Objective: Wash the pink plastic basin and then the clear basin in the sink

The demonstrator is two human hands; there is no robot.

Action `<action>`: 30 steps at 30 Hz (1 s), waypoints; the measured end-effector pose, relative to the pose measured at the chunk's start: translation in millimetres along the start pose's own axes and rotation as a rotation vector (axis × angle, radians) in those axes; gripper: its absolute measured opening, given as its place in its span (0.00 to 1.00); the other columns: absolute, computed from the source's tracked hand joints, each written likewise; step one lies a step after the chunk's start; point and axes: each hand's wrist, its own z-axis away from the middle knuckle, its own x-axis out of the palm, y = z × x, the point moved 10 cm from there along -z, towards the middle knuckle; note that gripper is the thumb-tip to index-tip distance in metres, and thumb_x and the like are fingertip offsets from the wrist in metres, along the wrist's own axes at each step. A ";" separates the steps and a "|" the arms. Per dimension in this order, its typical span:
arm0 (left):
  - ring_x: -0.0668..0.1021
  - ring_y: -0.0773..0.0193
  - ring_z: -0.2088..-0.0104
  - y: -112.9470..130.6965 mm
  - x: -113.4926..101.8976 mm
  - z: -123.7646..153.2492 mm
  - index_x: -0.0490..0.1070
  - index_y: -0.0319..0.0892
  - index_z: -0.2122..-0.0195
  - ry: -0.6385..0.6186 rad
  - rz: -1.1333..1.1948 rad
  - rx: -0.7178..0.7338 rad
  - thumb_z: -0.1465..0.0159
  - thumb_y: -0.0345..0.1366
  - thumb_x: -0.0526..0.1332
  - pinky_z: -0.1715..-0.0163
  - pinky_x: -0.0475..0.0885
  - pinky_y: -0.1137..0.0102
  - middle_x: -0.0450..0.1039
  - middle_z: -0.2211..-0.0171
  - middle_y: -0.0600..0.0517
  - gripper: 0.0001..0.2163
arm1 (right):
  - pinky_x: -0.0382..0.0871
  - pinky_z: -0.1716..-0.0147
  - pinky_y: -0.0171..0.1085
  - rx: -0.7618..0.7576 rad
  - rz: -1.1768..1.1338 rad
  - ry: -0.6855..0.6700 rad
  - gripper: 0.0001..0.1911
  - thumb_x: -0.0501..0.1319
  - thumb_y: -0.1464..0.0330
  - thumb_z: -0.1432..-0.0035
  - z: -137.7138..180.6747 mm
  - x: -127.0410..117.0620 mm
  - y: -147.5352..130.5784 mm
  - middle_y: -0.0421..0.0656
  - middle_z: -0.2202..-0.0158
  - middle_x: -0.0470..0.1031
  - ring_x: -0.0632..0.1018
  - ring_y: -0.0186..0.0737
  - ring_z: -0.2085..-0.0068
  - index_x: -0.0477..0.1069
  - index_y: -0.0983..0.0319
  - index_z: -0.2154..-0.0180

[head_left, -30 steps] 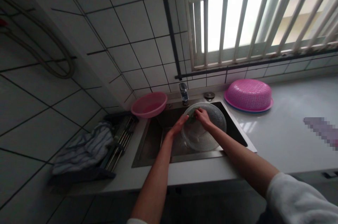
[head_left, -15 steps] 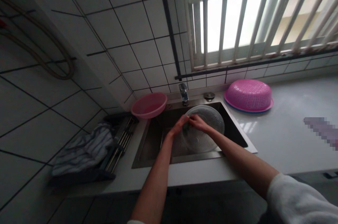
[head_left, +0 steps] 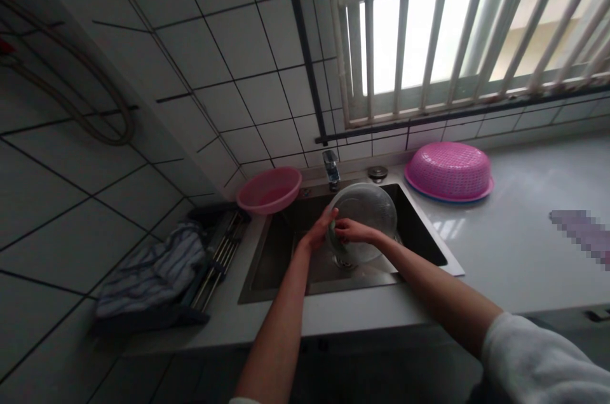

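Observation:
A clear ribbed glass bowl (head_left: 369,213) is tilted on its side over the steel sink (head_left: 281,251), just below the faucet (head_left: 331,167). My left hand (head_left: 318,232) grips the bowl's left rim. Inside the bowl near that rim, my right hand (head_left: 350,230) is closed on a dark green scrubbing pad (head_left: 339,240), pressing it against the glass. Most of the pad is hidden by my fingers.
A pink basin (head_left: 269,188) sits at the sink's back left corner. An upturned pink colander (head_left: 449,170) lies on the white counter (head_left: 519,245) to the right. A striped cloth (head_left: 151,267) lies on a dish rack (head_left: 216,251) at left. The tiled wall and barred window are behind.
The bowl has tipped more upright and shifted slightly left. My right hand with the pad has slid from the bowl's upper rim down toward its lower left side.

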 end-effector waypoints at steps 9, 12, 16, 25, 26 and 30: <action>0.81 0.42 0.43 11.9 9.5 5.0 0.67 0.44 0.28 -0.022 -0.065 0.057 0.36 0.57 0.72 0.41 0.75 0.50 0.81 0.42 0.41 0.39 | 0.69 0.72 0.34 -0.140 -0.004 0.428 0.13 0.62 0.58 0.36 2.5 -60.4 -16.3 0.41 0.66 0.76 0.75 0.37 0.70 0.71 0.61 0.56; 0.80 0.40 0.41 12.7 -0.6 4.9 0.70 0.44 0.30 0.050 -0.101 0.054 0.37 0.58 0.72 0.39 0.74 0.49 0.79 0.41 0.40 0.39 | 0.67 0.73 0.33 -0.051 0.104 0.044 0.10 0.65 0.63 0.39 -0.9 -15.1 -0.1 0.41 0.67 0.77 0.74 0.35 0.73 0.75 0.62 0.59; 0.72 0.40 0.31 19.8 -3.7 4.1 0.73 0.45 0.32 0.083 -0.116 0.120 0.39 0.57 0.74 0.31 0.66 0.50 0.76 0.35 0.40 0.37 | 0.68 0.69 0.35 -0.046 0.284 0.002 0.07 0.65 0.68 0.42 1.2 -5.7 4.7 0.42 0.66 0.79 0.75 0.38 0.70 0.76 0.61 0.60; 0.84 0.43 0.47 -0.1 -0.7 1.8 0.73 0.41 0.33 0.013 -0.022 -0.031 0.37 0.62 0.71 0.44 0.78 0.51 0.83 0.47 0.39 0.38 | 0.68 0.67 0.35 -0.177 0.305 0.310 0.06 0.59 0.69 0.38 6.7 -47.6 -23.6 0.43 0.65 0.78 0.75 0.39 0.68 0.73 0.61 0.60; 0.84 0.44 0.47 0.5 -3.0 1.7 0.73 0.41 0.34 0.026 -0.023 -0.024 0.38 0.62 0.71 0.43 0.77 0.52 0.82 0.46 0.39 0.38 | 0.67 0.69 0.34 -0.138 0.306 0.180 0.06 0.60 0.70 0.39 5.2 -33.6 -16.9 0.42 0.66 0.78 0.74 0.38 0.70 0.74 0.61 0.60; 0.82 0.46 0.43 5.1 -12.7 2.8 0.75 0.43 0.36 0.103 -0.046 0.010 0.37 0.59 0.73 0.40 0.75 0.55 0.81 0.43 0.40 0.35 | 0.66 0.72 0.32 -0.053 0.313 -0.166 0.08 0.64 0.71 0.44 10.1 7.4 -3.7 0.40 0.69 0.78 0.74 0.36 0.73 0.77 0.62 0.60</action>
